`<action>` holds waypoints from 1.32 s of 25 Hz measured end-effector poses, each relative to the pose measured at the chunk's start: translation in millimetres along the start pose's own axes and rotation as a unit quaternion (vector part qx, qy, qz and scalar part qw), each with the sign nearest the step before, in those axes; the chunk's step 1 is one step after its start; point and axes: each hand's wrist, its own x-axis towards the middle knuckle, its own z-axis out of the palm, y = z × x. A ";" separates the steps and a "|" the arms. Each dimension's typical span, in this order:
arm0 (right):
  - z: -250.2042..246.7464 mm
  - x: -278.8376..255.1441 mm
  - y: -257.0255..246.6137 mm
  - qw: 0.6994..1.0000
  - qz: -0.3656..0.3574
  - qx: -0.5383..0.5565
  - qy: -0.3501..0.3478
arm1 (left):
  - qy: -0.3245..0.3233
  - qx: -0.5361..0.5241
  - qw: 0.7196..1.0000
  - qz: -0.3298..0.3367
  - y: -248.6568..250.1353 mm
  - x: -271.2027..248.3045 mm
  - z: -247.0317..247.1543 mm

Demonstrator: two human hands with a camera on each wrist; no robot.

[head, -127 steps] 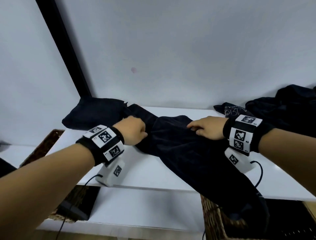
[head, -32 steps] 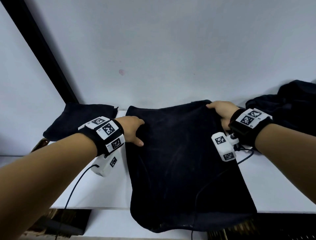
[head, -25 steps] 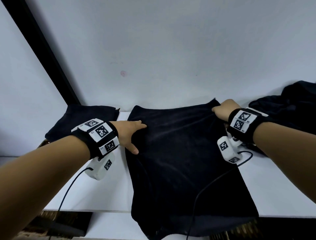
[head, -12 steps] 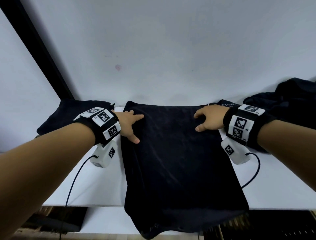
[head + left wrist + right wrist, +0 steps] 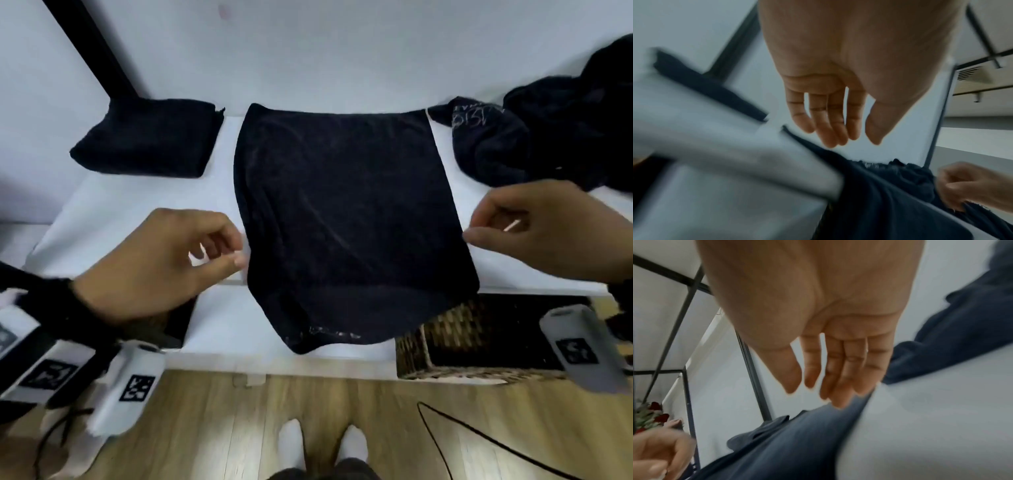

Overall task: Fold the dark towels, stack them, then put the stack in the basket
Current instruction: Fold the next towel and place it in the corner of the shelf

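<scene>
I've let go of the spread towel [image 5: 346,212]; left hand [image 5: 164,263] and right hand [image 5: 544,226] now hover loose-fingered and empty beside its near corners, ready to fold.

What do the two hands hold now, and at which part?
Nothing. The left hand and right hand hover open beside the side edges of the flat dark cloth towel.
</scene>
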 end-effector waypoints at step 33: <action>264.3 -246.2 3.4 0.748 0.342 0.568 -0.014 | -0.223 -0.370 0.868 -0.246 -93.6 -175.6 198.7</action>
